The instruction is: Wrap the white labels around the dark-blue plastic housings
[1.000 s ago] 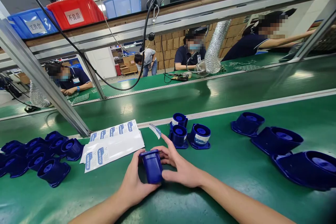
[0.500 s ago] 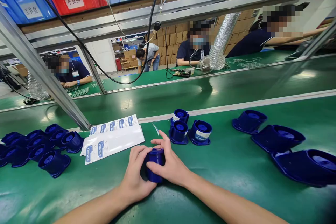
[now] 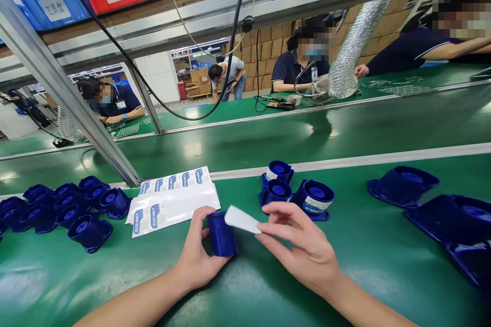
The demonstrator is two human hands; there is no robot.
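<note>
A dark blue plastic housing (image 3: 222,235) is gripped by my left hand (image 3: 199,253), fingers on its top and thumb under its lower end. My right hand (image 3: 301,245) pinches one end of a white sticker label (image 3: 242,219) between thumb and fingers; the label's free end is close to the housing's upper right edge, and I cannot tell if they touch. Behind my left hand lie label sheets (image 3: 184,199) with blue print. Past my right hand stand three blue housings, the nearest labelled housing (image 3: 313,199) showing a white and blue label.
Several blue housings (image 3: 90,232) cluster at the left of the green bench, and more housings (image 3: 448,219) lie at the right. A metal post (image 3: 88,107) rises behind the sheets. A black cable (image 3: 180,117) hangs across. Co-workers sit at the opposite bench.
My right hand has left the housing and moved right with the label, which now points toward the housing. My left hand keeps hold of the housing, now tilted. The whole view has shifted.
</note>
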